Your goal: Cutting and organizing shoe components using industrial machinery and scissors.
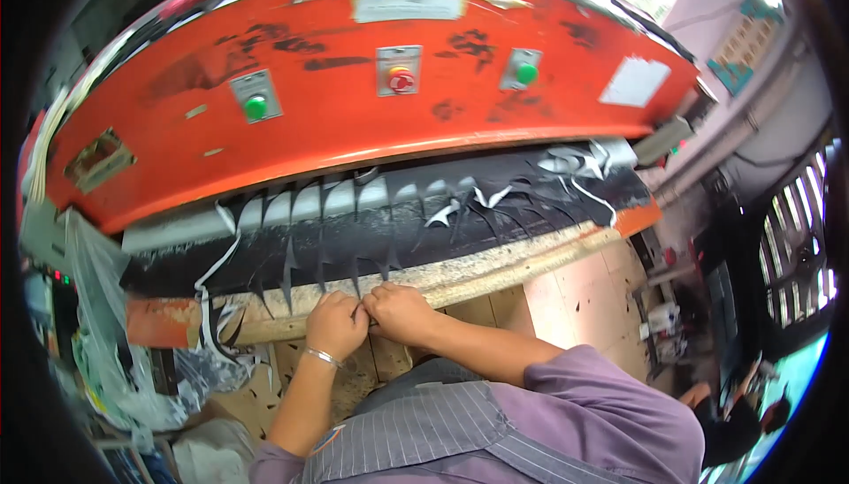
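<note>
Head view looks down on a black sheet (389, 228), cut through with pointed, leaf-like shapes, lying on the bed of a big orange press (354, 104). Its near edge hangs over a worn pale cutting board (495, 267). Both hands work at that edge: the left hand (336, 323) and right hand (400, 312) are pressed together, fingertips pinched on a small bit of the black material, though what exactly sits between the fingers cannot be made out. The sheet looks thin, limp and light, likely to tear along its cuts, so it is best gripped close to a cut edge and peeled gently. A silver bangle (323, 358) circles the left wrist. On the press front sit two green buttons (256, 106) and a red one (401, 79). Clear plastic bags (102, 325) of offcuts hang at the left; the counter is rough wood. Barred windows (796, 245) light the crowded workshop on the right.
</note>
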`<state>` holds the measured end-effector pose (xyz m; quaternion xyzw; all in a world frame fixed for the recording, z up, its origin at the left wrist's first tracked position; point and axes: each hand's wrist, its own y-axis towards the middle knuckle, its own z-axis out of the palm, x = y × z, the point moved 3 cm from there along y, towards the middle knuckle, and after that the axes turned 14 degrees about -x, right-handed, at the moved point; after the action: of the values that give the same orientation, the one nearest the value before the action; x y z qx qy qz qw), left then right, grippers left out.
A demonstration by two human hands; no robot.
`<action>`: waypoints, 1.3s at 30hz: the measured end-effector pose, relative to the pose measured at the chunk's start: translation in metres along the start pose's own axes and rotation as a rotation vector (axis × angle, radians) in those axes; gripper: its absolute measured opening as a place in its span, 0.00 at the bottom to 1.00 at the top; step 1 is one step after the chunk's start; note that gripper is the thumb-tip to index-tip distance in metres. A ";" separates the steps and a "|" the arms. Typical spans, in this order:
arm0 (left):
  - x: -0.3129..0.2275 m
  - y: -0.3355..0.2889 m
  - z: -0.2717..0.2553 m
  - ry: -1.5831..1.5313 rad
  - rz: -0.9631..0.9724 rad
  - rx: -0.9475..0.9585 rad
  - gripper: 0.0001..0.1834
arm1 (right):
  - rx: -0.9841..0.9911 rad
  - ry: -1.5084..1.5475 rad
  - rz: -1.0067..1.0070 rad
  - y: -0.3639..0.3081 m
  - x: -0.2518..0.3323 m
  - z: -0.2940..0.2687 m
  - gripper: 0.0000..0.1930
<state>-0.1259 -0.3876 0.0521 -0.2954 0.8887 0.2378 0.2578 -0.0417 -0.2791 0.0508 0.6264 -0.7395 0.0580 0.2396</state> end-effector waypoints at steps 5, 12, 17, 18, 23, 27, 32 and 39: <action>0.009 0.005 0.016 -0.014 0.041 0.058 0.08 | 0.154 0.001 -0.042 0.009 -0.013 0.002 0.12; 0.046 0.050 0.020 -0.244 -0.143 0.534 0.11 | -0.040 0.089 0.449 0.122 -0.106 -0.035 0.33; 0.069 0.098 0.034 -0.598 -0.531 0.499 0.09 | -0.050 -0.061 0.748 0.220 -0.166 -0.008 0.40; 0.073 0.111 0.035 -0.649 -0.532 0.471 0.09 | -0.032 -0.039 0.755 0.230 -0.173 -0.001 0.40; 0.090 0.155 0.036 -0.970 -0.751 0.280 0.15 | -0.098 0.193 0.783 0.220 -0.188 0.000 0.33; 0.089 0.163 0.053 -1.202 -0.848 0.080 0.25 | -0.196 0.624 0.588 0.172 -0.146 -0.005 0.28; 0.085 0.142 0.070 -1.349 -0.845 0.188 0.26 | -0.006 0.735 0.401 0.120 -0.078 0.005 0.26; 0.090 0.112 0.049 -0.770 -0.519 0.083 0.37 | 0.235 0.282 0.210 0.102 -0.067 -0.028 0.24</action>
<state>-0.2455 -0.3160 -0.0089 -0.3876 0.6339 0.2218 0.6314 -0.1244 -0.1870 0.0682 0.5551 -0.7479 0.2558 0.2588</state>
